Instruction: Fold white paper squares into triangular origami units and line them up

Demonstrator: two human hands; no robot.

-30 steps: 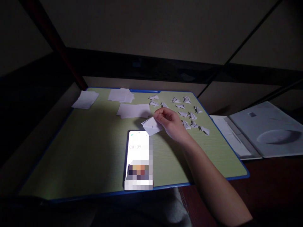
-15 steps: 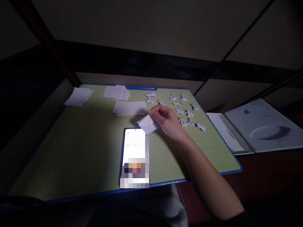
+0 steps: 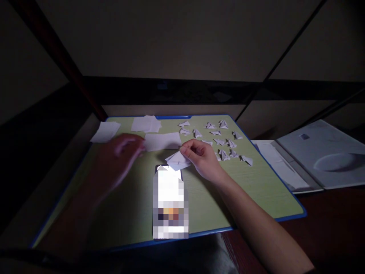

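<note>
Right hand point(image 3: 203, 160) pinches a partly folded paper point(image 3: 175, 160) near the tabletop's point(image 3: 205, 213) centre, beyond the phone point(image 3: 171, 190) at six o'clock. Left hand point(image 3: 114, 160), nine to ten o'clock: fingers curled, blurred; seemingly empty, but grip can't be told. Around one to two o'clock, over a dozen folded paper shapes point(image 3: 223, 124) look finished. Unfolded: paper stacks point(image 3: 105, 132) toward ten and eleven, flat sheets point(image 3: 164, 140) near twelve. Held piece looks mid-fold.

Right hand point(image 3: 201, 158) pinching with bent fingers, left hand point(image 3: 121, 160) raised, blurred, fingers curled
</note>
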